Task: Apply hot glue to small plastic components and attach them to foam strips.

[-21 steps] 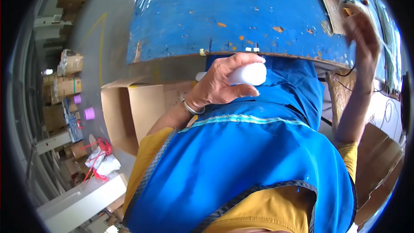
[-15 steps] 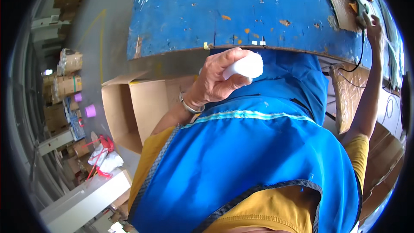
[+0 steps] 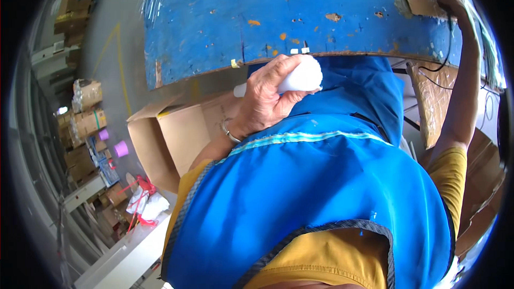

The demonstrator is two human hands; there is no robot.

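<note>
My left hand (image 3: 267, 99) is closed around a white cylindrical plastic part (image 3: 300, 77), held just in front of the near edge of the worn blue table (image 3: 267, 16) and above my blue apron. A metal bracelet sits on that wrist. My right hand (image 3: 452, 0) reaches far up to the right, over the table's corner, touching a dark tool with a black cable (image 3: 447, 48) that hangs down from it. Whether the right hand grips the tool is unclear, since the frame edge cuts it off.
An open cardboard box (image 3: 171, 139) stands on the floor to my left under the table edge. Further left are stacked cartons (image 3: 85, 118), purple cups (image 3: 120, 149) and a red-and-white item (image 3: 144, 198). Brown board (image 3: 444, 101) leans at the right.
My left hand with the white part has risen slightly toward the table edge. My right arm has stretched further up and right toward the table's corner.
</note>
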